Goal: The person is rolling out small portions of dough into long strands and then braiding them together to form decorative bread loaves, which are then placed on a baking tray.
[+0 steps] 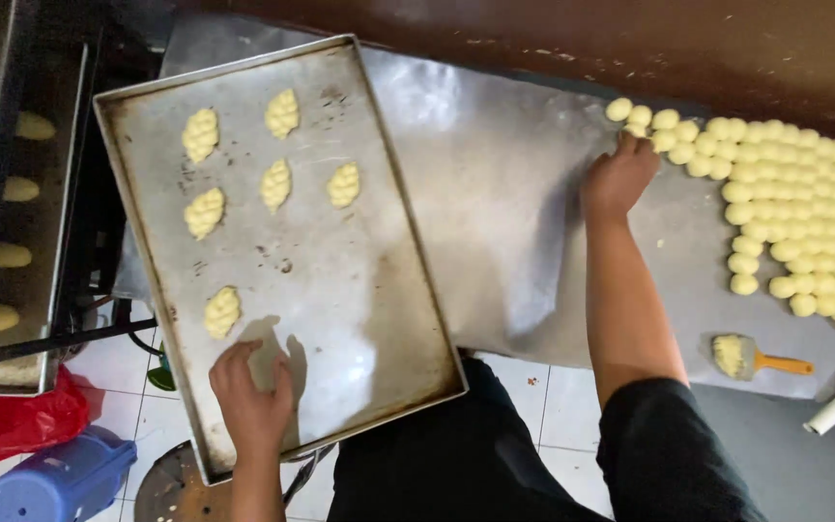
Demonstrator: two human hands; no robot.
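Reaching right hand to dough balls, left hand on baking tray

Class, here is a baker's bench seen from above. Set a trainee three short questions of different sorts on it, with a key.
1. How many shaped dough pieces lie on the baking tray?
2. True or false: the right hand holds the scraper.
3. The left hand rests on: A the tray, B the floor, C the rack.

Key
1. Six.
2. False; it reaches the dough balls on the metal table, and the scraper lies apart.
3. A.
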